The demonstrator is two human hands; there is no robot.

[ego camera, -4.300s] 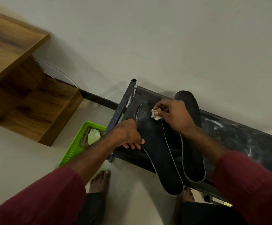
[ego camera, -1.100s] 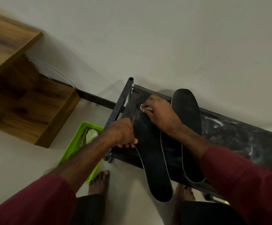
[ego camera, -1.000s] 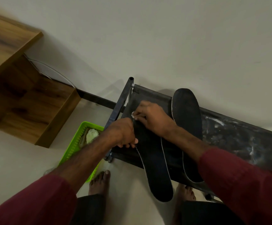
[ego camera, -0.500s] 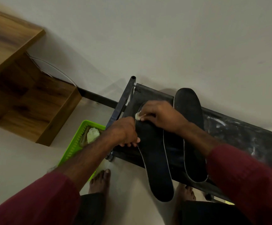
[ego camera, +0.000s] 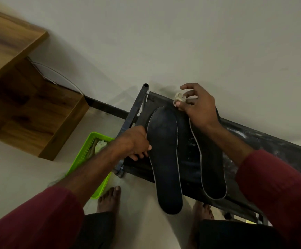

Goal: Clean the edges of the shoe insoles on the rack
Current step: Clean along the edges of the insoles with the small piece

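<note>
Two dark insoles with pale edges lie side by side on the black rack [ego camera: 264,141]. The left insole [ego camera: 166,155] hangs over the rack's front edge. The right insole [ego camera: 210,166] has its toe end hidden under my right hand. My left hand [ego camera: 137,142] grips the left insole's left edge with curled fingers. My right hand [ego camera: 198,105] is lifted above the rack's back rail, off both insoles, and pinches a small crumpled whitish wipe [ego camera: 179,97] between thumb and fingers.
A green plastic basket [ego camera: 85,159] with a pale object inside sits on the floor left of the rack. A wooden cabinet [ego camera: 20,97] stands at the far left against the wall. My bare feet [ego camera: 108,200] are in front of the rack.
My right hand lifted the wipe off the left insole's toe edge and moved up and right toward the back rail. My left hand kept its grip on the insole.
</note>
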